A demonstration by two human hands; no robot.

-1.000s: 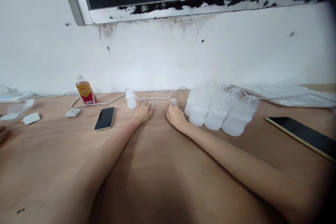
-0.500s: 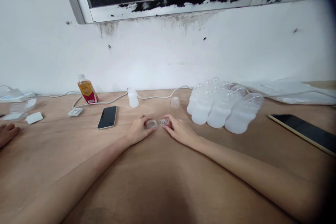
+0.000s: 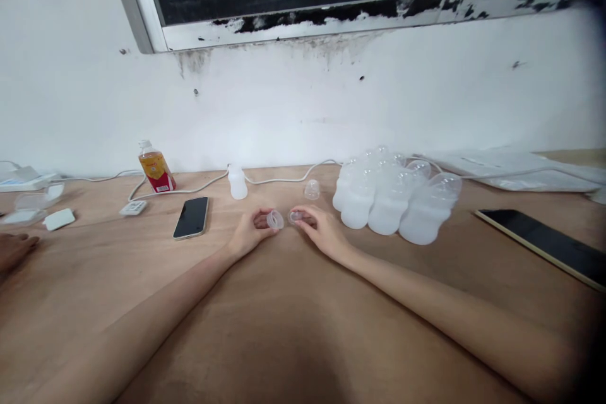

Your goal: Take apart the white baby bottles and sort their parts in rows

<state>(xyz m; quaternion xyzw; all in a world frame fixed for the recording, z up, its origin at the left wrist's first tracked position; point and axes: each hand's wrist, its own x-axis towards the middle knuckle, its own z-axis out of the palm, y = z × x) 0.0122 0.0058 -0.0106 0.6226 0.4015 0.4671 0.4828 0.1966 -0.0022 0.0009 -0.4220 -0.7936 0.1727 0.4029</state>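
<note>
My left hand [image 3: 249, 232] is closed on a clear bottle collar ring [image 3: 275, 220], its opening tilted toward the right. Opposite it, my right hand [image 3: 322, 230] pinches a small clear bottle teat [image 3: 295, 217], partly covered by the fingers. A narrow gap separates the two parts, just above the table. Behind them a clear domed cap [image 3: 312, 189] rests on the wood, and an uncapped frosted baby bottle [image 3: 238, 183] stands farther left. To the right of my right hand is a close group of several frosted baby bottles [image 3: 388, 208] with clear domed caps on.
A phone [image 3: 191, 218] and a drink bottle [image 3: 156, 169] are at left, with a white adapter [image 3: 133, 208] and cable. Another person's hand [image 3: 16, 251] lies at the far left edge. A larger phone [image 3: 544, 243] and plastic bags [image 3: 511, 170] are at right.
The collar ring has turned in my left hand from nearly flat to more upright, facing right. The teat has tilted slightly in my right fingers. The view has shifted slightly.
</note>
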